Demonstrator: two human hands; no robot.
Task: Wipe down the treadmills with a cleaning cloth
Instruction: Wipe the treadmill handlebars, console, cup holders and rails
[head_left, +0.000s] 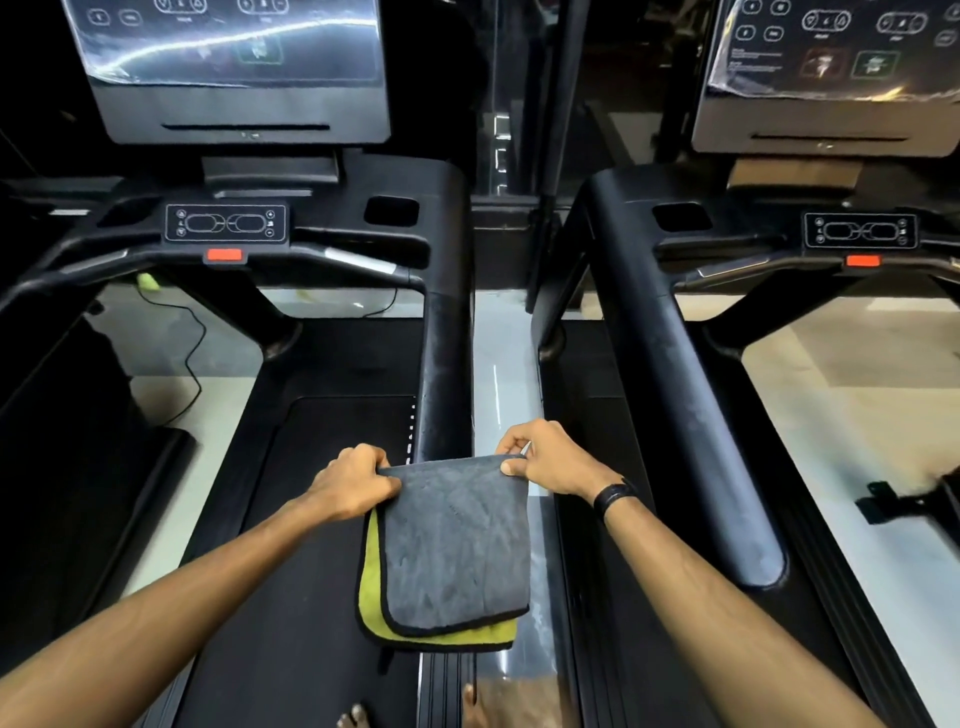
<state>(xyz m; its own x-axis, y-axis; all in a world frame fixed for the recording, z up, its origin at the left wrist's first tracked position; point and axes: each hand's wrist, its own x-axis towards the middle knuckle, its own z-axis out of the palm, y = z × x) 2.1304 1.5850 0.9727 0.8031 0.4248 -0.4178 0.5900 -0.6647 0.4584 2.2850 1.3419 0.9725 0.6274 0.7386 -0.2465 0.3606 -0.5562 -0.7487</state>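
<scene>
A grey cleaning cloth (449, 540) with a yellow-green underside and black hem hangs folded in front of me. My left hand (353, 480) grips its upper left corner. My right hand (545, 460) pinches its upper right corner between thumb and fingers. The cloth hangs just below the near end of the left treadmill's right handrail (447, 332). The left treadmill (332, 519) has a black belt under my arms and a console (228, 67) at the top. The right treadmill's left handrail (691, 395) runs diagonally on the right.
A pale floor strip (501, 374) separates the two machines. The right treadmill's console (831, 73) stands top right. A black cable (192, 353) lies on the floor ahead of the left belt. Bare toes (358, 717) show at the bottom edge. A dark object (883, 501) lies at right.
</scene>
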